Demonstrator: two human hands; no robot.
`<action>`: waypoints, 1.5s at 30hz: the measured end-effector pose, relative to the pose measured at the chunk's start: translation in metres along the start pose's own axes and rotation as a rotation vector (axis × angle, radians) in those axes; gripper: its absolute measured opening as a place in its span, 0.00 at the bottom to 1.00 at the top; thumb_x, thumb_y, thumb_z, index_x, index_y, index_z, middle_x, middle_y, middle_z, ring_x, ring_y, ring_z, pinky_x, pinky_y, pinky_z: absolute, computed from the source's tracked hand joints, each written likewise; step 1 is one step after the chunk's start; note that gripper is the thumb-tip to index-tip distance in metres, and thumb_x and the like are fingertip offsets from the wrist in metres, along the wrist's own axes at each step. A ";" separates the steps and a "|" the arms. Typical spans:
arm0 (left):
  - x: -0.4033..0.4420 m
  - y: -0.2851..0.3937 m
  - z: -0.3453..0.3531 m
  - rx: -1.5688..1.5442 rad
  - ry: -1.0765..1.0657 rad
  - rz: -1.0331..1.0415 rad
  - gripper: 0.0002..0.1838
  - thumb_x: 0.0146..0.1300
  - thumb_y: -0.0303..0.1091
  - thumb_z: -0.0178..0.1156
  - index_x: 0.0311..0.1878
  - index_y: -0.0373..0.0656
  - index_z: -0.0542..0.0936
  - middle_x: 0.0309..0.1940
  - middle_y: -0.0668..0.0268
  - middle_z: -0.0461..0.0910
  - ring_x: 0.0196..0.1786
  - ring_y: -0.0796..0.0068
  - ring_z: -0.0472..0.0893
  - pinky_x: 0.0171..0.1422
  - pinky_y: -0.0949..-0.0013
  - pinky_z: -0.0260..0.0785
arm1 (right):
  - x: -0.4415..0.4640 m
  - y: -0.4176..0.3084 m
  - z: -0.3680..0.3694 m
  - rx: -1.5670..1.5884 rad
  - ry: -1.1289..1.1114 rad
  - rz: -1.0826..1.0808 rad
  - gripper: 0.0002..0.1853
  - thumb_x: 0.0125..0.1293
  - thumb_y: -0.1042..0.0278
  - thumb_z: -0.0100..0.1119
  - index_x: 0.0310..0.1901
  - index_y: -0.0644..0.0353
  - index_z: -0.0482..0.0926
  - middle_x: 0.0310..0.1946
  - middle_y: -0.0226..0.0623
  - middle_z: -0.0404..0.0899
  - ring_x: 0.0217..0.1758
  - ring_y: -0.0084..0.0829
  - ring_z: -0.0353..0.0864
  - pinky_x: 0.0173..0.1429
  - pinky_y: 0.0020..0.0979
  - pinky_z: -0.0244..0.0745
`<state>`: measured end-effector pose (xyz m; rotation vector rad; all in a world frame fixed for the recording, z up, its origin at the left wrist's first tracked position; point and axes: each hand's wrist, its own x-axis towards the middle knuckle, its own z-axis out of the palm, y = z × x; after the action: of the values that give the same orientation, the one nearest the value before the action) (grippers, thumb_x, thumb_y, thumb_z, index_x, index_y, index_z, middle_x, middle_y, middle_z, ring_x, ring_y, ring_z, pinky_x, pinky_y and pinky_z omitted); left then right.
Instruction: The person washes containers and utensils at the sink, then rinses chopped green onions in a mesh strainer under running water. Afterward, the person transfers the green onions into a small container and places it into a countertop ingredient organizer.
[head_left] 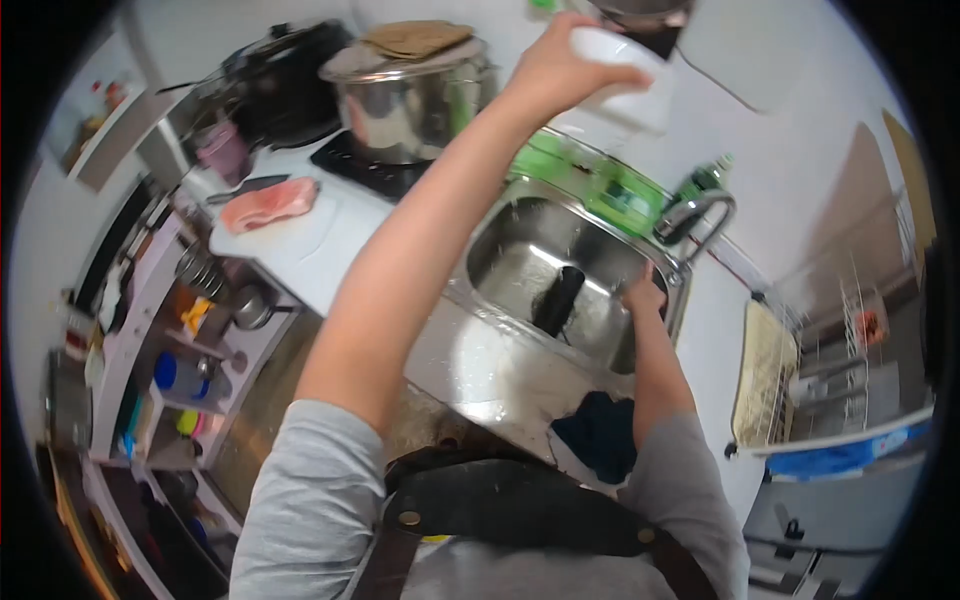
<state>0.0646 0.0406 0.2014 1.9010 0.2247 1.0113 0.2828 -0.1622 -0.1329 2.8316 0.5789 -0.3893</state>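
Note:
My left hand (pixel 565 65) is raised high beyond the back edge of the sink, its thumb and fingers closed on a white bowl (pixel 632 90), somewhat blurred. Down at the right wall of the steel sink (pixel 512 225) is my right hand (pixel 647 292), small in view. A finger points up along the wall, and I see nothing held in it. A dark, elongated thing (pixel 558 300) shows in the middle of the basin; its kind is unclear. The curved metal faucet (pixel 705 205) rises at the sink's back right corner, near my right hand.
Green containers (pixel 625 195) and a green bottle (pixel 700 190) line the sink's back. A dark cloth (pixel 600 435) lies on the wet front counter. Left stand a large steel pot (pixel 405 110) and raw meat (pixel 270 205) on a white board (pixel 300 240). A wire rack (pixel 850 350) is at right.

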 end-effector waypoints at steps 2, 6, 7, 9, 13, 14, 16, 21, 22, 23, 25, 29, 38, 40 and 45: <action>0.005 0.009 -0.001 -0.164 0.166 0.030 0.51 0.33 0.52 0.79 0.60 0.40 0.65 0.48 0.51 0.77 0.47 0.56 0.80 0.54 0.62 0.71 | 0.012 -0.001 0.004 0.054 -0.001 -0.011 0.40 0.58 0.55 0.54 0.70 0.56 0.51 0.72 0.37 0.39 0.63 0.42 0.73 0.61 0.48 0.70; -0.106 -0.062 0.034 -0.028 0.414 0.012 0.47 0.41 0.46 0.75 0.62 0.40 0.60 0.58 0.53 0.71 0.58 0.54 0.74 0.62 0.57 0.67 | 0.048 0.015 0.040 0.097 0.056 -0.298 0.26 0.58 0.53 0.53 0.52 0.64 0.77 0.53 0.52 0.76 0.61 0.47 0.73 0.61 0.45 0.71; -0.138 -0.091 0.038 0.033 0.257 -0.127 0.43 0.39 0.44 0.75 0.58 0.43 0.64 0.54 0.54 0.73 0.57 0.53 0.74 0.61 0.57 0.67 | -0.012 0.008 0.007 0.183 0.121 -0.362 0.25 0.56 0.54 0.54 0.48 0.65 0.79 0.53 0.55 0.76 0.60 0.50 0.74 0.61 0.44 0.70; -0.200 -0.153 0.043 0.217 -0.111 -0.360 0.36 0.35 0.40 0.75 0.50 0.49 0.70 0.46 0.55 0.76 0.53 0.51 0.75 0.59 0.56 0.66 | -0.041 0.011 -0.013 0.256 0.111 -0.338 0.27 0.55 0.56 0.56 0.51 0.68 0.77 0.53 0.60 0.75 0.59 0.51 0.74 0.62 0.43 0.69; -0.145 -0.065 0.019 0.004 0.059 0.044 0.36 0.36 0.39 0.75 0.53 0.46 0.71 0.46 0.53 0.76 0.51 0.51 0.76 0.56 0.57 0.67 | -0.093 0.005 -0.048 0.520 0.159 -0.400 0.27 0.57 0.60 0.59 0.54 0.72 0.75 0.54 0.61 0.74 0.60 0.49 0.74 0.63 0.40 0.68; -0.142 -0.042 0.006 -0.061 0.093 0.052 0.36 0.36 0.39 0.75 0.53 0.46 0.71 0.46 0.53 0.76 0.51 0.51 0.76 0.56 0.57 0.67 | -0.102 0.001 -0.053 0.590 0.174 -0.432 0.27 0.57 0.60 0.59 0.54 0.73 0.75 0.54 0.60 0.74 0.60 0.48 0.74 0.63 0.39 0.67; -0.139 -0.015 -0.019 -0.188 0.154 0.084 0.36 0.37 0.39 0.75 0.52 0.46 0.71 0.46 0.53 0.75 0.51 0.51 0.75 0.56 0.58 0.67 | -0.122 -0.012 -0.061 0.740 0.212 -0.496 0.26 0.59 0.62 0.59 0.55 0.74 0.74 0.54 0.58 0.75 0.60 0.47 0.75 0.64 0.38 0.67; -0.217 -0.030 -0.118 0.122 0.030 0.015 0.33 0.42 0.39 0.73 0.53 0.46 0.70 0.49 0.55 0.73 0.56 0.55 0.73 0.60 0.61 0.65 | -0.204 -0.071 -0.074 0.881 0.195 -0.657 0.22 0.63 0.66 0.56 0.55 0.72 0.75 0.50 0.51 0.79 0.53 0.37 0.77 0.60 0.33 0.68; -0.236 -0.017 -0.159 0.008 -0.013 -0.070 0.35 0.42 0.40 0.74 0.55 0.46 0.70 0.51 0.57 0.73 0.57 0.58 0.73 0.61 0.62 0.64 | -0.224 -0.087 -0.074 0.889 0.191 -0.677 0.21 0.63 0.67 0.56 0.54 0.71 0.75 0.48 0.49 0.79 0.51 0.34 0.78 0.59 0.32 0.68; -0.258 -0.003 -0.202 -0.105 -0.058 -0.158 0.37 0.42 0.42 0.75 0.57 0.46 0.69 0.53 0.58 0.72 0.58 0.62 0.72 0.62 0.63 0.63 | -0.236 -0.106 -0.067 0.968 0.180 -0.673 0.19 0.63 0.68 0.56 0.53 0.70 0.76 0.46 0.46 0.80 0.49 0.32 0.78 0.56 0.29 0.69; -0.306 -0.012 -0.287 0.029 -0.110 -0.140 0.40 0.44 0.40 0.75 0.61 0.47 0.66 0.54 0.62 0.72 0.59 0.69 0.71 0.64 0.67 0.62 | -0.268 -0.151 -0.054 1.023 0.160 -0.698 0.16 0.64 0.71 0.55 0.52 0.69 0.77 0.43 0.41 0.81 0.44 0.28 0.77 0.52 0.27 0.71; -0.474 -0.101 -0.436 -0.536 0.091 -0.597 0.40 0.52 0.33 0.69 0.68 0.46 0.62 0.63 0.67 0.65 0.66 0.72 0.64 0.69 0.64 0.58 | -0.338 -0.282 0.006 1.178 0.048 -0.786 0.12 0.63 0.72 0.55 0.47 0.67 0.80 0.37 0.38 0.81 0.41 0.27 0.77 0.50 0.28 0.72; -0.869 -0.126 -0.555 0.801 0.243 -1.651 0.28 0.49 0.46 0.69 0.56 0.57 0.74 0.45 0.57 0.81 0.49 0.53 0.81 0.51 0.55 0.72 | -0.510 -0.547 0.022 0.651 -0.191 -1.570 0.12 0.57 0.69 0.63 0.43 0.62 0.80 0.41 0.47 0.80 0.47 0.46 0.79 0.52 0.38 0.73; -0.841 -0.095 -0.580 0.838 0.344 -1.638 0.28 0.50 0.43 0.69 0.56 0.57 0.73 0.47 0.55 0.80 0.51 0.50 0.79 0.53 0.54 0.71 | -0.519 -0.614 0.019 0.550 -0.081 -1.715 0.12 0.57 0.70 0.62 0.43 0.63 0.79 0.42 0.47 0.80 0.48 0.47 0.77 0.54 0.41 0.72; -0.743 -0.072 -0.660 0.825 0.633 -1.134 0.31 0.53 0.27 0.65 0.61 0.50 0.67 0.46 0.47 0.76 0.51 0.45 0.76 0.54 0.52 0.68 | -0.561 -0.813 -0.059 0.551 0.057 -2.030 0.17 0.57 0.70 0.61 0.49 0.65 0.76 0.49 0.49 0.76 0.55 0.48 0.74 0.60 0.41 0.69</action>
<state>-0.8744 0.1173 -0.1231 1.5574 2.0639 0.6693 -0.5360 0.3863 -0.0434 1.3206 3.3930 -0.7032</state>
